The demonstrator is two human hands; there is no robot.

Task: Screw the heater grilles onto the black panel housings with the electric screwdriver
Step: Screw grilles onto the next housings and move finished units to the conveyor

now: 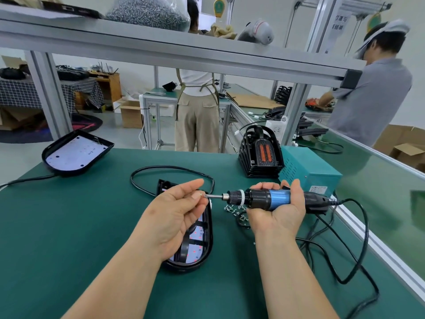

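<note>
Right hand (pixel 279 211) wraps the blue-barrelled screwdriver (pixel 278 196), left hand (pixel 174 209) pinches a tiny screw (pixel 202 194) at its tip, glossy oval housing (pixel 208 240) underneath.

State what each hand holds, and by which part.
The right hand grips the electric screwdriver round its blue body; the left hand pinches a small screw between thumb and fingertip.

One wide-angle camera rides on the person's head, facing forward and down across the desk (pixel 69 226). It sits close above the left hand (pixel 177 217) and right hand (pixel 278 214), the shelf (pixel 184 49) crossing its upper view.
</note>
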